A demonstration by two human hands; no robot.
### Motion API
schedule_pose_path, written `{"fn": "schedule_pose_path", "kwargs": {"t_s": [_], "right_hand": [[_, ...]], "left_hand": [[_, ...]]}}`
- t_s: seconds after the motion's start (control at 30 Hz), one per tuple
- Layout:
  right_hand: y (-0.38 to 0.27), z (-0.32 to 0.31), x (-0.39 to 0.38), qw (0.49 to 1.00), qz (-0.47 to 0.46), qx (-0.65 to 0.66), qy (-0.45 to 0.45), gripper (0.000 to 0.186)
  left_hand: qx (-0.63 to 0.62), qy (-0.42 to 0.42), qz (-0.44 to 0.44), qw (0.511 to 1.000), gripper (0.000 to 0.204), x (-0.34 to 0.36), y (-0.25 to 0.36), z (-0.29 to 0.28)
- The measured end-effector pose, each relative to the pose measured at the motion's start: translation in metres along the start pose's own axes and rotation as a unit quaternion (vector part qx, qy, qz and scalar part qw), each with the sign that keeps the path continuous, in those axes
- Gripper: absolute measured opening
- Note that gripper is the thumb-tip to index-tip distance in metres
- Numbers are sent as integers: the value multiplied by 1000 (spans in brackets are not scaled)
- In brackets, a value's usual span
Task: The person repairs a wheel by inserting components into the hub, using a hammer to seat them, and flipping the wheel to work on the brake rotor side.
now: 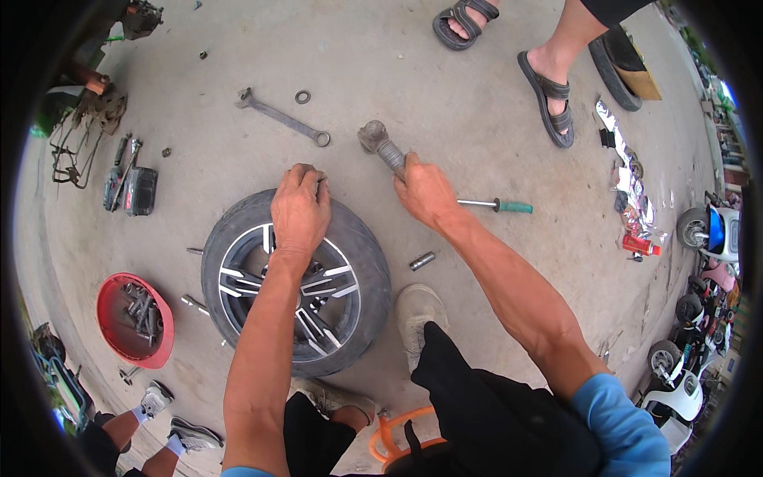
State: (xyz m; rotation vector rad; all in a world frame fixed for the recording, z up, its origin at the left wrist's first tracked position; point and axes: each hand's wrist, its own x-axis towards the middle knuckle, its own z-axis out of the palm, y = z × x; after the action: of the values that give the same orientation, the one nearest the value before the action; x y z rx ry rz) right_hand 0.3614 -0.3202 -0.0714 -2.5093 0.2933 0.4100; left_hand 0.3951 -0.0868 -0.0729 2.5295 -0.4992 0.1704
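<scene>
My right hand [424,191] grips the ridged grey handle of a hammer [373,135], whose worn metal head is raised above the concrete floor. My left hand [300,211] is over the top edge of a car tire [366,262] with a black-and-silver alloy rim, fingers curled; what they hold, if anything, is hidden. A long combination wrench [282,117] and a ring washer [302,97] lie beyond the tire. Right of it are a green-handled screwdriver [513,207] and a steel socket [421,261].
A red bowl of metal parts [159,342] and a power tool [140,191] lie left. Two other people's feet show top right [556,103] and bottom left [191,437]. Foil scraps with a red can [640,245] lie right, near scooters [671,393] and a tire [612,75].
</scene>
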Motion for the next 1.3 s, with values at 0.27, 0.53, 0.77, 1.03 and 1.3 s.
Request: {"fn": "schedule_pose_path", "kwargs": {"t_s": [0.27,0.53,0.77,1.03,1.3], "right_hand": [[-3,-12,1,999,16,30,-4,30],[39,-27,-27,907,163,388,-19,37],[129,-33,-67,977,149,23,151,53],[57,-44,-68,976,10,-23,215,44],[34,-33,-55,975,40,178,124,35]], "left_hand": [[10,-10,-15,1000,12,1,0,-4],[-1,-107,-43,993,19,26,18,-3],[21,-167,-52,984,21,74,38,64],[90,-189,-59,976,14,77,30,81],[127,-173,16,976,17,77,26,81]]}}
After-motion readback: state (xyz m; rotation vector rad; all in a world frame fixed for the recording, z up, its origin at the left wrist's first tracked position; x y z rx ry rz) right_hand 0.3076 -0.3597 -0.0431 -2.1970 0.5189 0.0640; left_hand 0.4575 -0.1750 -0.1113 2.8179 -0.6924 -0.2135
